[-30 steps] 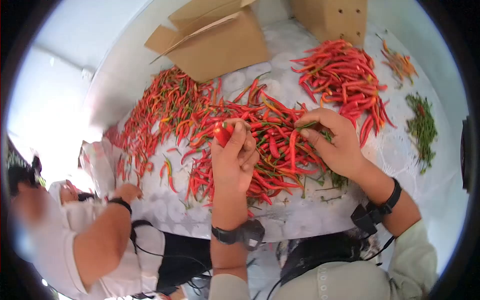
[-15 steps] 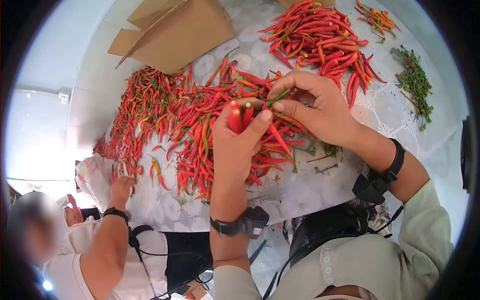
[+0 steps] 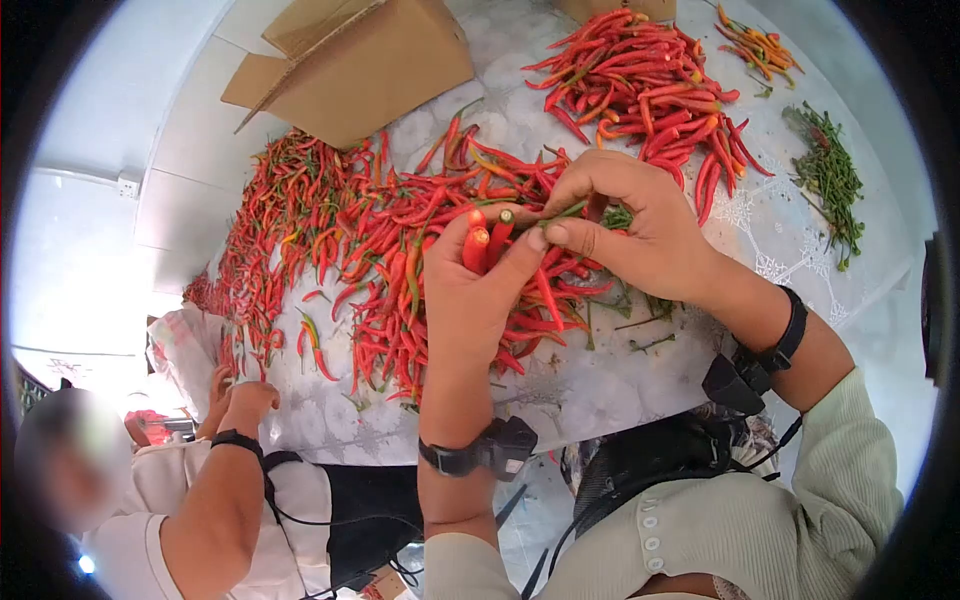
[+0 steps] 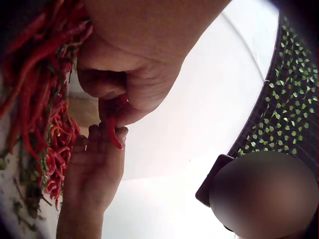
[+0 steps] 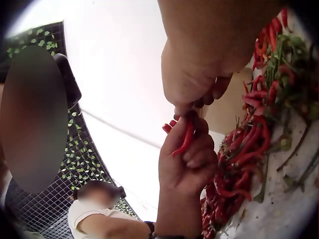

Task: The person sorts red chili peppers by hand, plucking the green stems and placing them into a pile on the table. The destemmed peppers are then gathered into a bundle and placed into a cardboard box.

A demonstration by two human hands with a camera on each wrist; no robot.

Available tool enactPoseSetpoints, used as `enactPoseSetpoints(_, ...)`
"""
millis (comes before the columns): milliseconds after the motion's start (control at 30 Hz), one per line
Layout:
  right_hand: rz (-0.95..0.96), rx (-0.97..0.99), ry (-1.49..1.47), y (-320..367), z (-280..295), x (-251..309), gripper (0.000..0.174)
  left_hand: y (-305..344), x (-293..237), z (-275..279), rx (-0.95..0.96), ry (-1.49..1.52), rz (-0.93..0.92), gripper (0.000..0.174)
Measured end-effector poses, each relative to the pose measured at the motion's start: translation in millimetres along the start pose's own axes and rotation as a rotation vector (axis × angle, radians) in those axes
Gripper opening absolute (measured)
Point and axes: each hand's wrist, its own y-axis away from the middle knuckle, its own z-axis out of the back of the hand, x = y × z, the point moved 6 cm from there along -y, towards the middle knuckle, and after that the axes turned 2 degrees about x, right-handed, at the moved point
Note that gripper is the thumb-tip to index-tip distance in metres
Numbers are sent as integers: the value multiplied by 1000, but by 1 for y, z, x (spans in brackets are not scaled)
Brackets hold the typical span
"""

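In the head view my left hand [image 3: 472, 290] curls round several red chilies [image 3: 475, 250], their cut ends sticking up between thumb and fingers. Against its fingertips, my right hand [image 3: 645, 230] pinches a green stem [image 3: 572, 211] between thumb and forefinger. One more red chili [image 3: 549, 298] points down below the meeting fingertips; in the right wrist view that red chili [image 5: 186, 139] hangs across the left palm. The left wrist view has the two hands' fingertips together too. Under both hands spreads a heap of red chilies with green stems [image 3: 400, 235].
Behind the heap stands an open cardboard box [image 3: 375, 75]. A pile of red chilies [image 3: 650, 90] lies at the back right, with orange chilies [image 3: 757, 45] and a pile of green stems [image 3: 828, 180] further right. At left, another person's arm [image 3: 222, 500] reaches to the table edge.
Since a second ago the view has shifted and my hands have come together, the right fingers now at the left fingertips. More chili ends show in my left hand. The other person's hands have moved slightly.
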Motion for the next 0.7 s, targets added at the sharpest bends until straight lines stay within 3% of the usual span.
enactPoseSetpoints(167, 17, -96, -26, 0, 2, 5, 15, 0, -1, -2, 23, -234, -18, 22)
enactPoseSetpoints(267, 251, -53, 207, 0, -2, 10, 19, 0, 4, -5, 97, -463, -38, 24)
enactPoseSetpoints(333, 240, -21, 255, 0, -3, 10, 18, -1, 3, -8, 111, -566, -86, 26)
enactPoseSetpoints(433, 219, -23, 305, 1, -3, 7, 16, -4, 6, -4, 30, -387, -137, 24)
enactPoseSetpoints(633, 195, -125, 369, 3, -2, 8, 13, -2, 12, -3, 65, 9, 136, 18)
enactPoseSetpoints(700, 192, -144, 430, 4, -2, 9, 13, -1, 11, -4, 65, 54, 149, 18)
